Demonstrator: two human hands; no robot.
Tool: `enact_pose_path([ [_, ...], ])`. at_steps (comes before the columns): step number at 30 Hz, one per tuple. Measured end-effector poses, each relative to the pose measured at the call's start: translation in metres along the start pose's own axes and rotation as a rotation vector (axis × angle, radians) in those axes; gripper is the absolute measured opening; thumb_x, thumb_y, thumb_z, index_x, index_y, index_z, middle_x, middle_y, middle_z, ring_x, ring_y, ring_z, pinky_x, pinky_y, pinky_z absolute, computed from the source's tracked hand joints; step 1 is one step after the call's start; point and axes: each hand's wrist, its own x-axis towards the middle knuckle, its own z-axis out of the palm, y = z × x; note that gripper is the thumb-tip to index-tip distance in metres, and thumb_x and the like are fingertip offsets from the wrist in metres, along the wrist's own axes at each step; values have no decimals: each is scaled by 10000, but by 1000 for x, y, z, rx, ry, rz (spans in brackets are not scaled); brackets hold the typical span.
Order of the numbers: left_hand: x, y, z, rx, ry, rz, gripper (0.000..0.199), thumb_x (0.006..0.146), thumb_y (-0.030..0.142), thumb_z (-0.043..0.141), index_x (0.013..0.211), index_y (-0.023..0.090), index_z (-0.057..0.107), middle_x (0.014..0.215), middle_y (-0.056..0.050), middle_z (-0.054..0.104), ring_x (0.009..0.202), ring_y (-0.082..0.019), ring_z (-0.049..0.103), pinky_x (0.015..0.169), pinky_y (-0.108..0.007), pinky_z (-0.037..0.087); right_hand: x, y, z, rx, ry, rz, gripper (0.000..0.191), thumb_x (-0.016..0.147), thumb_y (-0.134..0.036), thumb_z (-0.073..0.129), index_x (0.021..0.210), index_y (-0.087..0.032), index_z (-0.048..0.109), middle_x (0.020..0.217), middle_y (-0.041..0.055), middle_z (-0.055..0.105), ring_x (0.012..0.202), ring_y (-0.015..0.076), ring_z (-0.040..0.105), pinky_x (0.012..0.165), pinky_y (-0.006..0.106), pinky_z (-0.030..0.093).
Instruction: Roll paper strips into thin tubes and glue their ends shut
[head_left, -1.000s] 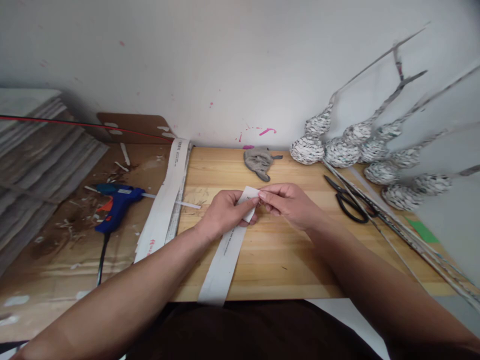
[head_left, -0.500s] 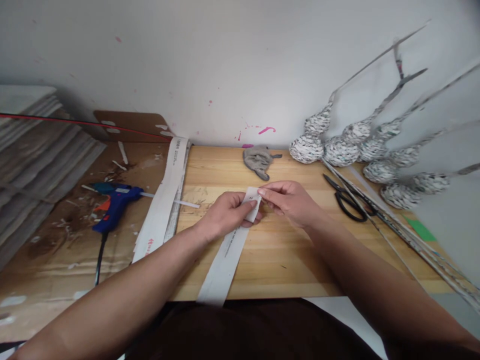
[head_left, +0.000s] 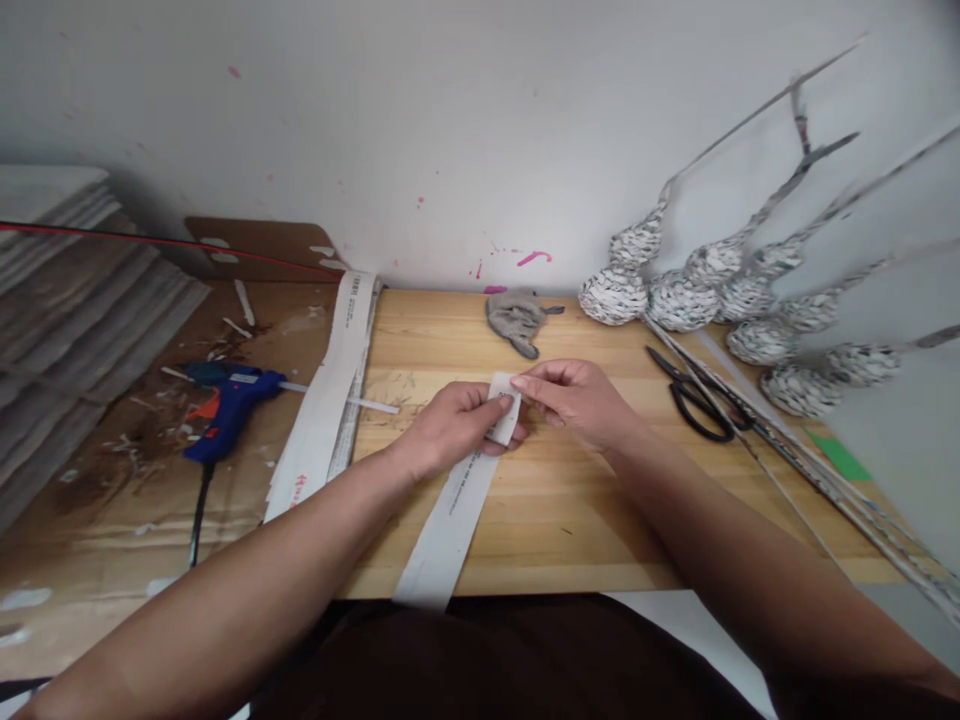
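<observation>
A long white paper strip (head_left: 454, 520) printed with small dark text runs from the table's front edge up to my hands. My left hand (head_left: 466, 425) is closed round its upper end, the thumb pressing on a folded-over part that bears a printed mark. At that part's top right edge, my right hand (head_left: 574, 400) pinches the paper between thumb and fingers. Both hands meet above the middle of the wooden table (head_left: 570, 490). The fingers partly hide the fold.
Left are a stack of paper strips (head_left: 324, 400), a blue glue gun (head_left: 238, 412) on cardboard (head_left: 112, 540), and bundled sheets (head_left: 82, 310). A grey cloth (head_left: 516, 322) lies behind my hands. Scissors (head_left: 701, 408), thin paper rods (head_left: 806, 470) and several woven paper gourds (head_left: 682, 302) are right.
Almost nothing differs. The folded end has tilted slightly in my fingers, and my right thumb has shifted a little left along its edge.
</observation>
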Motion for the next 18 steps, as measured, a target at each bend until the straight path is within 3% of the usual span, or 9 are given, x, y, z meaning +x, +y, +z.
enact_pose_path([
  [13,-1,2,1,-26,-36,23,386,853,486,555,986,136,647,909,-122,724,829,-204,688,718,-329,547,1,4,5,41,20,-22,340,674,-474,743,662,-153,631,504,-40,509,476,72,421,464,227,323],
  [18,-4,4,4,74,-20,90,309,830,420,594,974,149,629,910,-97,708,860,-204,673,724,-327,552,3,8,6,69,35,-51,338,684,-473,741,674,-159,615,574,-16,575,526,94,492,507,239,389],
])
